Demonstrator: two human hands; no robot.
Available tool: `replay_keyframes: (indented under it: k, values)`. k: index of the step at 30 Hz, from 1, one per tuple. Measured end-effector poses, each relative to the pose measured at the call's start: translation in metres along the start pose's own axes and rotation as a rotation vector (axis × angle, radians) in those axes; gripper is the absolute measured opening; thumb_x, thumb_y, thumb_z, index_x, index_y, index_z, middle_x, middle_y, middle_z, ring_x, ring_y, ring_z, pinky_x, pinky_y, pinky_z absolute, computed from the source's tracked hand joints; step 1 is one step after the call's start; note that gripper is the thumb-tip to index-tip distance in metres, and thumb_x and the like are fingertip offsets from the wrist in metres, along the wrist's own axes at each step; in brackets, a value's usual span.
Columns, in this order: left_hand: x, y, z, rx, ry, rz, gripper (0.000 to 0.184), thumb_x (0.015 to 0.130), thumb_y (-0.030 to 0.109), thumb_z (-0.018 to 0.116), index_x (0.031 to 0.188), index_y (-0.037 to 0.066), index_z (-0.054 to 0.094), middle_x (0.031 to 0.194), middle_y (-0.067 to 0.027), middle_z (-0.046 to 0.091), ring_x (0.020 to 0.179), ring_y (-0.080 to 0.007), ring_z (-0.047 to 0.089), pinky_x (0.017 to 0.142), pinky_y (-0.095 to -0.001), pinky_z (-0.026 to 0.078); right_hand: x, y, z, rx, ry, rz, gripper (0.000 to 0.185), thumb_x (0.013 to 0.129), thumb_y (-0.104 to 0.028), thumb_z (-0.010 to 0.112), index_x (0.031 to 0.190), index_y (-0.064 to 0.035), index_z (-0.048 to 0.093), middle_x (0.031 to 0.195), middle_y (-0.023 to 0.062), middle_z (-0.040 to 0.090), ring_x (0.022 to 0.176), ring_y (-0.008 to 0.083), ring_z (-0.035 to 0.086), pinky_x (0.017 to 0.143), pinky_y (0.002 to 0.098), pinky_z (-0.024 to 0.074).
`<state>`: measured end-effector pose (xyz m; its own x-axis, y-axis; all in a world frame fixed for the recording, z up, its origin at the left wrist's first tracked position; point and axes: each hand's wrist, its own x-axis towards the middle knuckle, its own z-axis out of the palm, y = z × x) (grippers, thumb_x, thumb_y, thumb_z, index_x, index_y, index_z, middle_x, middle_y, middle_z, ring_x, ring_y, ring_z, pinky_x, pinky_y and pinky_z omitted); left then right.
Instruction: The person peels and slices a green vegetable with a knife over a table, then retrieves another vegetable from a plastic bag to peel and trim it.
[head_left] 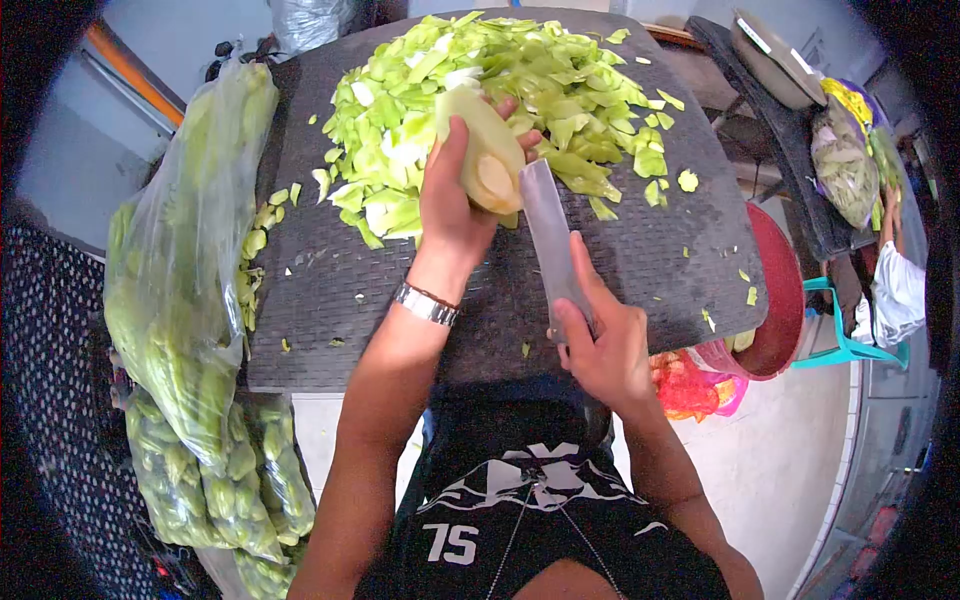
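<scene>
My left hand (458, 195) is wrapped around a peeled pale green mango (478, 140), held above the near side of a pile of slices. An oval, creamier patch shows on the mango's lower face. In my right hand (608, 345) is a knife (548, 225) with a broad, square-ended blade, pointing up and away from me. The blade's tip is close beside the mango's right side; whether they touch I cannot tell. Most of the knife's handle is hidden by my fingers. Thin green and whitish slices (570, 95) lie heaped behind and around the mango.
Everything is spread on a dark woven-pattern table (370, 320), with scraps scattered over it. A tall clear plastic bag (185, 250) of green produce leans at the left edge, above more filled bags (230, 480). A red tub (775, 290) stands at the right, near a teal stool (845, 340) and another person's arm (890, 225).
</scene>
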<state>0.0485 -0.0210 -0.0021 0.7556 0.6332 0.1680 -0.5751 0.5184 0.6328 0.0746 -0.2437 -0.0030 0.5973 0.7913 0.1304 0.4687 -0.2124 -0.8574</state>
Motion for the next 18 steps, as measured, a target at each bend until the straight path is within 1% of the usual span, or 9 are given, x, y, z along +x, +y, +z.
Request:
replay_keyframes:
  k: [1,2,4,9,12,15,18]
  values:
    - [0.0,0.002,-0.001,-0.003,-0.018,-0.037,0.06,0.104,0.049,0.047,0.146,0.007,0.04,0.147,-0.0191,0.049,0.12,-0.0412,0.061,0.102,-0.0528,0.05,0.001,0.004,-0.002,-0.001,-0.008,-0.021,0.068,0.094,-0.001,0.061,0.157,-0.0134,0.037,0.086,0.0126,0.066,0.062,0.0179,0.062,0.056,0.0322,0.0531]
    - [0.001,0.005,-0.002,-0.006,-0.035,-0.073,0.06,0.104,0.05,0.047,0.146,0.007,0.039,0.147,-0.0193,0.049,0.118,-0.0414,0.061,0.101,-0.0525,0.051,0.002,0.01,-0.006,0.014,-0.02,-0.032,0.068,0.093,-0.003,0.063,0.156,-0.0135,0.038,0.1,0.0202,0.066,0.071,0.0285,0.067,0.06,0.036,0.0551]
    - [0.002,0.008,-0.004,-0.014,-0.053,-0.121,0.062,0.104,0.051,0.047,0.147,0.007,0.039,0.147,-0.0199,0.049,0.116,-0.0414,0.063,0.1,-0.052,0.052,0.003,0.011,-0.01,0.021,-0.051,-0.022,0.069,0.092,-0.005,0.066,0.155,-0.0138,0.04,0.11,0.0271,0.068,0.076,0.0367,0.074,0.063,0.0391,0.0569]
    - [0.002,0.006,-0.005,-0.025,-0.071,-0.181,0.064,0.103,0.053,0.047,0.147,0.007,0.039,0.142,-0.0222,0.053,0.113,-0.0403,0.065,0.097,-0.0515,0.054,0.001,0.006,-0.017,0.015,-0.098,0.058,0.068,0.093,-0.005,0.066,0.156,-0.0147,0.039,0.089,0.0212,0.074,0.061,0.0249,0.073,0.06,0.0366,0.0562]
    - [0.002,0.002,-0.006,0.02,-0.092,-0.203,0.064,0.103,0.054,0.046,0.147,0.007,0.039,0.14,-0.0226,0.055,0.112,-0.0407,0.065,0.097,-0.0529,0.053,0.006,0.009,-0.017,0.056,-0.073,0.061,0.069,0.094,-0.005,0.066,0.156,-0.0157,0.039,0.082,0.0182,0.073,0.058,0.0242,0.071,0.059,0.036,0.056]
    - [0.0,0.005,-0.004,-0.003,-0.084,-0.208,0.065,0.103,0.055,0.045,0.146,0.006,0.04,0.138,-0.0233,0.057,0.112,-0.0417,0.065,0.098,-0.0535,0.053,0.008,0.003,-0.018,0.068,-0.091,0.086,0.07,0.093,-0.006,0.066,0.156,-0.0169,0.039,0.089,0.0187,0.074,0.058,0.0227,0.071,0.058,0.0353,0.0558]
    - [-0.001,0.012,-0.003,-0.059,-0.092,-0.261,0.065,0.104,0.055,0.044,0.146,0.005,0.04,0.137,-0.0244,0.057,0.113,-0.0427,0.065,0.099,-0.0542,0.053,0.008,0.019,-0.017,0.074,-0.1,-0.004,0.07,0.093,-0.006,0.067,0.156,-0.0183,0.04,0.096,0.0171,0.076,0.057,0.0204,0.07,0.057,0.0342,0.0558]
